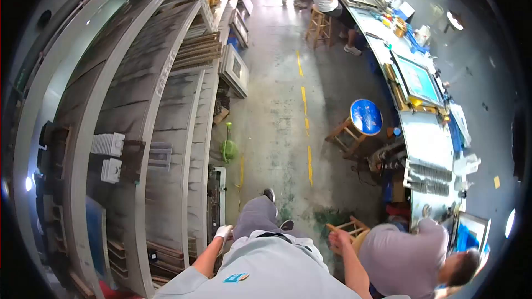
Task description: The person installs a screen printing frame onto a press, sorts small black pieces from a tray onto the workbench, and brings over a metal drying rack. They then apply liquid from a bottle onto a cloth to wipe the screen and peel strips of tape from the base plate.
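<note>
The biggest thing about me is the metal rack (166, 75), filling the left half of the frame, its long axis running from the bottom edge up toward the top centre. My left hand is nearest to it. Beside the rack, the grey aisle floor (271, 105) runs the same way up the middle, and on the right the workbench (424, 127) follows in a curve, from lower right to upper centre.

A co-worker (404, 254) leans toward the bench at lower right, over a wooden stool (361, 238) whose legs point toward the centre of the frame. That stool is the thing nearest my right hand, just beside it; I can't make out a touch. A blue-topped stool (366, 117) stands upright further up, right of centre. At lower centre-left, a white-edged frame (222, 191) stands lengthwise up the picture, just above my left hand.

One of my shoes (269, 194) is ahead of the other, so I judge I'm partway along the aisle, with a long stretch of floor ahead. I see no piece in either hand, so no handling shows as done.

My right hand (339, 240) has its fingers curled in. My left hand (224, 232), partly covered in white, is too small to tell whether its fingers are spread or pressed together.
</note>
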`<state>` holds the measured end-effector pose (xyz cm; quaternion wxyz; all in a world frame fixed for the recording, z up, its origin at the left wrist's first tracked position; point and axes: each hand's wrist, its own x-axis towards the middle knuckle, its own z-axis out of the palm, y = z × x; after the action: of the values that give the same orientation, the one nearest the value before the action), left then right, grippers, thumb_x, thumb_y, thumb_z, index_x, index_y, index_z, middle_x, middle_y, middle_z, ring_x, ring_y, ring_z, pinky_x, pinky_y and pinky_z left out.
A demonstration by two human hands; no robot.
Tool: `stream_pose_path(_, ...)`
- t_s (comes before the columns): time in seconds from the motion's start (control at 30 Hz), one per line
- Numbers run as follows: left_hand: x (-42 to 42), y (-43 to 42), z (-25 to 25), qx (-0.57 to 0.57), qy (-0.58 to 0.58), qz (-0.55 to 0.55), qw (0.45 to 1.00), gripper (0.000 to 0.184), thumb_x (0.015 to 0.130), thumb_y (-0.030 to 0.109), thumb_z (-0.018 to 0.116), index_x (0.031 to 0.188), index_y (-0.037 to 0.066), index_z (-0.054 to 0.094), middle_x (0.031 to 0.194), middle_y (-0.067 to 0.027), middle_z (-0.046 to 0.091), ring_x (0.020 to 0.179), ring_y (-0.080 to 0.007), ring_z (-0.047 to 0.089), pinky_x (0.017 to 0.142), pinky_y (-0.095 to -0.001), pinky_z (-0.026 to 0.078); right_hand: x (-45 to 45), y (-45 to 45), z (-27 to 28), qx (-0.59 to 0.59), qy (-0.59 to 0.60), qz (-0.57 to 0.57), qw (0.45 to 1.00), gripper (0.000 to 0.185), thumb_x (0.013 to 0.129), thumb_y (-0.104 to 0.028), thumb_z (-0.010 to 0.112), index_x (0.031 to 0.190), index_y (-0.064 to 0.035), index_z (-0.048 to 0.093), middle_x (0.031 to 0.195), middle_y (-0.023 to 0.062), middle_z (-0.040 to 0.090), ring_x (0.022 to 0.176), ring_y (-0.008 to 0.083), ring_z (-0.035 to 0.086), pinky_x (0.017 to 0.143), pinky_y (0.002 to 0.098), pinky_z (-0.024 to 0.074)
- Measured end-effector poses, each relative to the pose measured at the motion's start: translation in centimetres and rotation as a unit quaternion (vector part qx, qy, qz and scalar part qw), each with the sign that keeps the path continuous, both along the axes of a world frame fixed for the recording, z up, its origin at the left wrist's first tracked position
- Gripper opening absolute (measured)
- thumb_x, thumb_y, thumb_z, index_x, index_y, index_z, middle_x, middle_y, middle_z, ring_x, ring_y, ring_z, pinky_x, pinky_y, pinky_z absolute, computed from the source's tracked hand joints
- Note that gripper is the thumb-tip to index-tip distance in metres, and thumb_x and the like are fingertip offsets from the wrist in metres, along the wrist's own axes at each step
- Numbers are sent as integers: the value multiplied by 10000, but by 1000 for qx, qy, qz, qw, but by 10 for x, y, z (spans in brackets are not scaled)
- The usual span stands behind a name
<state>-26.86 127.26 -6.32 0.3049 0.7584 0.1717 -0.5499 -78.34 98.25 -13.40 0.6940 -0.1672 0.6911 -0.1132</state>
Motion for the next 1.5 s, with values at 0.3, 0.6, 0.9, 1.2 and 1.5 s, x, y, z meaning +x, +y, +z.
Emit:
stream_pose_path(0.3, 183, -205, -83, -12, 28, -61, 998, 307, 971, 297, 535, 928, 39, 695, 778, -120, 703, 650, -272, 653, 585, -408, 502, 211, -306, 91, -146, -74, -34, 986, 354, 1008, -217, 613, 1291, -4, 606, 1067, 163, 710, 922, 287, 715, 828, 409, 612)
stream_pose_path(0.6, 441, -555, 12, -287, 44, 122, 949, 420, 1022, 395, 569, 1292, 73, 570, 1161, -149, 674, 1041, -301, 667, 962, -458, 537, 306, -359, 47, -140, 51, 204, 968, 173, 940, -261, 669, 900, -94, 690, 846, 74, 643, 755, 208, 627, 666, 358, 520)
stream_pose_path(0.9, 654, -641, -5, -317, -45, 316, 893, 502, 997, 501, 608, 1260, 85, 509, 1180, -196, 662, 984, -359, 694, 827, -470, 591, 362, -613, -11, 3, -123, 128, 984, 166, 954, -219, 662, 1027, -70, 674, 870, 84, 656, 770, 210, 648, 676, 353, 543)
stream_pose_path(1.2, 817, -645, -13, -188, -141, 483, 844, 619, 965, 554, 635, 1404, 158, 450, 1286, -105, 542, 1073, -325, 613, 926, -493, 512, 614, -869, 153, -156, -33, 146, 976, 351, 1027, -251, 631, 1295, -26, 618, 1083, 132, 720, 950, 238, 714, 812, 362, 607)
stream_pose_path(1.5, 833, -644, -10, -140, -218, 470, 844, 204, 1008, 311, 559, 963, 117, 605, 747, -51, 627, 590, -177, 566, 525, -340, 457, 745, -871, 161, -63, -8, 256, 965, 357, 1022, -237, 650, 1309, -26, 629, 1051, 120, 733, 915, 220, 729, 777, 326, 602)
